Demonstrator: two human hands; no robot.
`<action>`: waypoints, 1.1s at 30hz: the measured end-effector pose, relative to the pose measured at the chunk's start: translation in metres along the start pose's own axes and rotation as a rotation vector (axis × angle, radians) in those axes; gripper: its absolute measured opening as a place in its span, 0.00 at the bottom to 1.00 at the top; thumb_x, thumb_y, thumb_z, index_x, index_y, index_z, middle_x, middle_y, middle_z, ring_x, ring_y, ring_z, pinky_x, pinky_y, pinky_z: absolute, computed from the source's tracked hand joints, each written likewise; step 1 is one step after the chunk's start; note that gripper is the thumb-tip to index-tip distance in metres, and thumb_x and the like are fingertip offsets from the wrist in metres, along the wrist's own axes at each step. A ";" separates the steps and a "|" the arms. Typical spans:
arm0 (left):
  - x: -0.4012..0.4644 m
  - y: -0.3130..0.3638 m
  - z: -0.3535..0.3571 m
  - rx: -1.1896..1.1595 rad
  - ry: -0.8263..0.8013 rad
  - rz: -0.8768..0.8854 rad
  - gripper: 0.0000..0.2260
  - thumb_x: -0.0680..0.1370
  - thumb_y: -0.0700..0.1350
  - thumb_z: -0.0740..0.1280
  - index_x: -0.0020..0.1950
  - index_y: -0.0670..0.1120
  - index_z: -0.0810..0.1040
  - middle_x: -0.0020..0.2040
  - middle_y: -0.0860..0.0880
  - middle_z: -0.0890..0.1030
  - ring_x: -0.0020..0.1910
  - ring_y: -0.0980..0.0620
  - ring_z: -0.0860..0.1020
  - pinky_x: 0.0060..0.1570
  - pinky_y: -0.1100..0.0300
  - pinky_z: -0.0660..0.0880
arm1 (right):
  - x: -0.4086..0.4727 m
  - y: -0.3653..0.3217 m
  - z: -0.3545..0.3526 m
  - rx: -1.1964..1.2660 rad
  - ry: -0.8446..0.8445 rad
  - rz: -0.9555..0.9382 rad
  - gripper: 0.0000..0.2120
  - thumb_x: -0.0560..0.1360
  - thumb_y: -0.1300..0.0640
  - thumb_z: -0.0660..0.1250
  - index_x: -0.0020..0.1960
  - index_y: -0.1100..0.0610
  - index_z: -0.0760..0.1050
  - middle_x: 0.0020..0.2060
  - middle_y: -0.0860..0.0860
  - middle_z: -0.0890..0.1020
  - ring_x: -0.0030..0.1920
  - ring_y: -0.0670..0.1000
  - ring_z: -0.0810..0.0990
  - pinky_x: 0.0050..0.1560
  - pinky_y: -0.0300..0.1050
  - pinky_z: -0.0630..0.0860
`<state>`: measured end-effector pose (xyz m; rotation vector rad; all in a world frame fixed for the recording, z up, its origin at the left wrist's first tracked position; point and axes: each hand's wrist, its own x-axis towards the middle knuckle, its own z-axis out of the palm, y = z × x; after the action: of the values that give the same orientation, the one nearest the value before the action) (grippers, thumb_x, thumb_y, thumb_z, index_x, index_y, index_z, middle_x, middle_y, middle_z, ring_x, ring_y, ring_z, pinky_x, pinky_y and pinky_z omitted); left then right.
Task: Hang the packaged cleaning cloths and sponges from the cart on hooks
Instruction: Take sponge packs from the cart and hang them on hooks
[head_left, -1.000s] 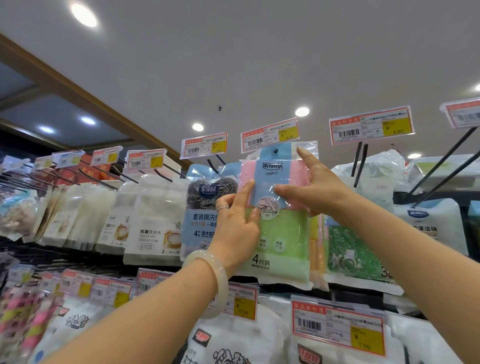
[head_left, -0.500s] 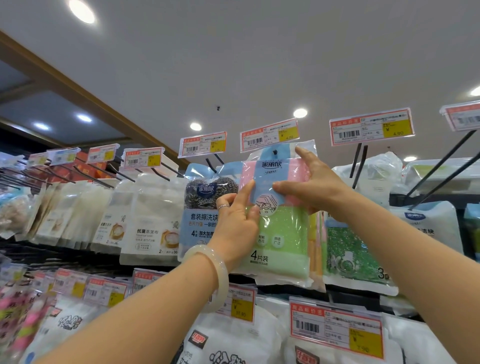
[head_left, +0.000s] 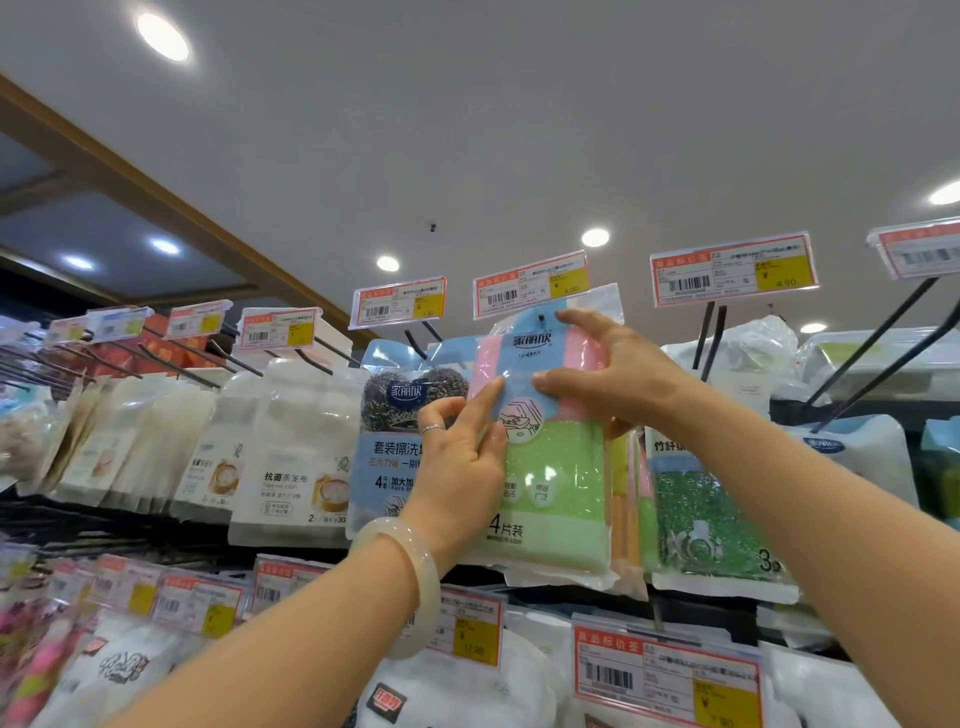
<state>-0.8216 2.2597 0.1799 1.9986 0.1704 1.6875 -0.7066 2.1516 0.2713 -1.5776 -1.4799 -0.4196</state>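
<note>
Sponge pack (head_left: 550, 467): pink and green, clear plastic bag, up at the top row of hooks, header hole at the hook (head_left: 541, 318) under a price tag (head_left: 530, 283). Probably light, soft and squashy inside, film slick and crinkly; best held by the edges near the header, not the bulging middle. Left hand (head_left: 457, 457): forefinger straight, pressed on the front, thumb at the left edge, other fingers loosely curled. Right hand (head_left: 608, 374): pinches upper right corner, thumb in front. Scourer pack (head_left: 405, 415) just beside.
</note>
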 end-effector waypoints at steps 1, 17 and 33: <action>0.000 0.000 0.000 0.015 -0.009 -0.003 0.19 0.81 0.44 0.56 0.71 0.57 0.65 0.59 0.51 0.60 0.47 0.64 0.67 0.38 0.86 0.64 | 0.001 -0.002 -0.002 -0.012 -0.020 0.008 0.36 0.67 0.46 0.73 0.70 0.37 0.59 0.61 0.53 0.72 0.46 0.58 0.82 0.39 0.56 0.83; 0.000 -0.001 -0.010 0.029 -0.027 -0.020 0.21 0.79 0.48 0.62 0.71 0.56 0.65 0.64 0.48 0.64 0.59 0.49 0.73 0.61 0.50 0.74 | 0.003 -0.002 -0.004 -0.041 -0.077 0.073 0.40 0.67 0.46 0.73 0.73 0.39 0.55 0.56 0.53 0.74 0.43 0.56 0.83 0.38 0.54 0.83; -0.003 -0.015 0.003 0.369 -0.262 -0.112 0.37 0.73 0.40 0.71 0.76 0.54 0.56 0.68 0.42 0.61 0.66 0.44 0.69 0.69 0.51 0.66 | -0.035 0.017 0.026 -0.902 0.049 0.100 0.47 0.67 0.37 0.69 0.75 0.44 0.44 0.64 0.61 0.63 0.60 0.62 0.72 0.55 0.52 0.73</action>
<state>-0.8164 2.2702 0.1702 2.4056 0.5220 1.3843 -0.7074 2.1528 0.2243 -2.2858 -1.2136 -1.1689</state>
